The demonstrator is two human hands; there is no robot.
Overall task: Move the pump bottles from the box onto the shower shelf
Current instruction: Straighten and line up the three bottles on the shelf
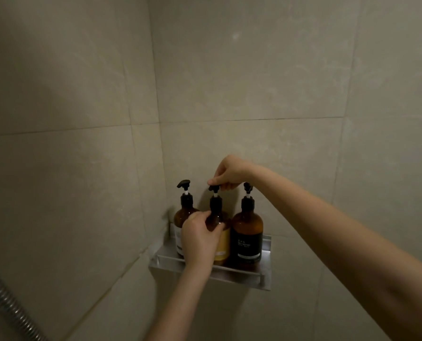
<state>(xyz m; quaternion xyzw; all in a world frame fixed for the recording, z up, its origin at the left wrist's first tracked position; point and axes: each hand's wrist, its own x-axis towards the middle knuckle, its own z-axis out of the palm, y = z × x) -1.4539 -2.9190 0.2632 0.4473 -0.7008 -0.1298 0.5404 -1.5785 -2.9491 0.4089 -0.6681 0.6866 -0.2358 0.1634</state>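
Three pump bottles (246,232) stand on the shelf (266,244) — nearly done; left hand (200,239) fingers wrap the middle bottle (221,242), right hand (229,172) fingers pinch its pump (213,188) — no box in sight.

Three amber pump bottles stand upright in a row on a metal shower shelf (244,273) fixed in a tiled corner: a white-labelled bottle (180,217) at left, a yellow-labelled bottle (223,242) in the middle, and a black-labelled bottle (247,232) at right, marked "SHAMPOO".
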